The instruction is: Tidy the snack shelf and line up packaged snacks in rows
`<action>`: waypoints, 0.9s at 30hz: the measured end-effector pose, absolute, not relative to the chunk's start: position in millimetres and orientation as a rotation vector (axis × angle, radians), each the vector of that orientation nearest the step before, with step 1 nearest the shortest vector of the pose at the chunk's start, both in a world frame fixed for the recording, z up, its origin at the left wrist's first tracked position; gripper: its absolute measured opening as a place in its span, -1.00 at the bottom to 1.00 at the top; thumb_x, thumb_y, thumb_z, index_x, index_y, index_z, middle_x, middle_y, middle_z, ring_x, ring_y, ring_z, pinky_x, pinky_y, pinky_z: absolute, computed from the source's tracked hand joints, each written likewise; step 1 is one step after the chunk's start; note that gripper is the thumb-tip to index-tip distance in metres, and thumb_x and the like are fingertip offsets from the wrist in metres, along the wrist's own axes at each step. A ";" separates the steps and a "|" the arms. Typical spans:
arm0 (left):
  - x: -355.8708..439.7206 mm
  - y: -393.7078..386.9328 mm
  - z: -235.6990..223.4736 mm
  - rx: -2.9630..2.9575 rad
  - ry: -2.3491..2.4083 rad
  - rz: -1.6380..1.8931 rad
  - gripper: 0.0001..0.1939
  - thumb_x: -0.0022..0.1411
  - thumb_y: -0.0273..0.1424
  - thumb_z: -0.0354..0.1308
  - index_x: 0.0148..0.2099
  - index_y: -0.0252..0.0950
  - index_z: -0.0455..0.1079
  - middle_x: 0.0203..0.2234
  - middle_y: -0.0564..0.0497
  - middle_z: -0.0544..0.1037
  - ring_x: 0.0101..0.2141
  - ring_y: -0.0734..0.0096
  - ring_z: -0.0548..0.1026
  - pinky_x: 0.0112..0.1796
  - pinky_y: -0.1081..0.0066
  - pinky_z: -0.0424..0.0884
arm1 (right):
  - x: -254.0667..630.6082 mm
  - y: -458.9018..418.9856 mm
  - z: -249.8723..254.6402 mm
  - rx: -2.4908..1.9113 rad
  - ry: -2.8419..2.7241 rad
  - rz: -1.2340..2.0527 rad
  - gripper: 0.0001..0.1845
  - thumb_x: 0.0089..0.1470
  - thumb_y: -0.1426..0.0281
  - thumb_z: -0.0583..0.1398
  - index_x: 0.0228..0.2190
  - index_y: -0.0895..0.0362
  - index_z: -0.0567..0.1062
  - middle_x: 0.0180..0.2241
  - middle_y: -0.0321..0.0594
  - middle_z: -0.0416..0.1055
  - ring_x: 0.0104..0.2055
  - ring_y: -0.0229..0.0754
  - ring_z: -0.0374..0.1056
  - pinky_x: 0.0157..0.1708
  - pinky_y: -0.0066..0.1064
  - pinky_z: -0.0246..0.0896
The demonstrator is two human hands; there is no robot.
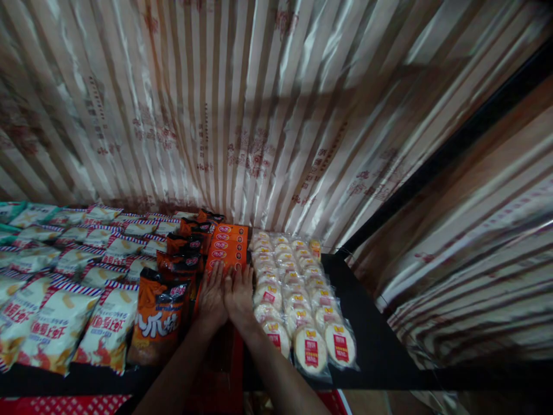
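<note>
Presently, both hands are set palm down on the orange packs (228, 243), which lie in a narrow row between the orange bags (158, 323) on the left and the cracker packs (310, 350) on the right. The left hand (211, 300) and right hand (239, 293) lie side by side, fingers extended toward the far side. Neither is clenched, and no item is seen grasped; the palms and their undersides are hidden, so contact pressure cannot be told. The step in hand is judged to be pressing or squaring the row. A move from this position would call for even, light pressure from both hands, kept in line with the row. Clearance is judged tight: the orange bags stand just beside the left hand, and the nearest cracker packs adjoin the right, so sideways drift could disturb either. White bags (64, 328) fill the left of the black table (363, 328); striped sheeting (259, 115) hangs at the far side.
</note>
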State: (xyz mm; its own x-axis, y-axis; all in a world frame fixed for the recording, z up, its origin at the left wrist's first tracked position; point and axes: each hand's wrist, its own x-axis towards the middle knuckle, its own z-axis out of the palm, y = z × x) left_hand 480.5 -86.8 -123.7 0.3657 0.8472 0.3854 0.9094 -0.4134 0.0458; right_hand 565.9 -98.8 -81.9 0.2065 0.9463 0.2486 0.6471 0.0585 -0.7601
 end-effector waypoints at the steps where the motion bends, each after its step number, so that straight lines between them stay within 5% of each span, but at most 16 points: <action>1: 479.4 -86.6 -125.4 -2.442 -1.585 -0.528 -0.41 0.22 -0.41 -0.14 0.30 -0.29 0.02 0.21 -0.16 0.20 0.23 0.16 0.07 0.18 0.09 -0.01 | 563.0 -104.3 -79.6 -1.675 -1.518 0.444 -0.42 0.16 0.23 -0.08 0.12 0.30 0.26 0.22 0.07 0.07 0.32 0.05 -0.19 0.19 0.19 -0.22; 6: 476.5 -86.0 -125.9 -2.437 -1.627 -0.522 -0.42 0.26 -0.46 -0.26 0.32 -0.23 -0.05 0.24 -0.04 0.15 0.26 0.32 -0.01 0.20 0.12 -0.03 | 547.9 -156.8 -72.8 -1.584 -1.652 0.446 -0.41 0.22 0.28 -0.11 0.21 0.27 0.09 0.26 -0.02 -0.01 0.33 -0.06 -0.25 0.25 -0.01 -0.16; 14: 482.3 -96.1 -110.6 -2.461 -1.668 -0.564 -0.47 0.28 -0.34 -0.14 0.28 -0.31 0.07 0.25 -0.11 0.10 0.26 0.21 -0.04 0.21 0.12 -0.04 | 551.3 -212.0 -72.4 -1.541 -1.647 0.382 -0.48 0.25 0.30 -0.10 0.19 0.19 0.16 0.22 -0.03 0.09 0.30 0.00 -0.10 0.19 0.01 0.01; 27: 493.2 -150.8 -112.8 -2.461 -1.827 -0.387 -0.41 0.23 -0.43 -0.15 0.31 -0.09 -0.03 0.30 0.03 -0.03 0.29 0.08 -0.24 0.17 -0.17 -0.20 | 567.3 -249.7 -91.5 -1.581 -1.496 0.472 -0.48 0.23 0.29 -0.07 0.18 0.18 0.18 0.23 -0.08 0.08 0.26 -0.07 0.01 0.20 -0.08 0.03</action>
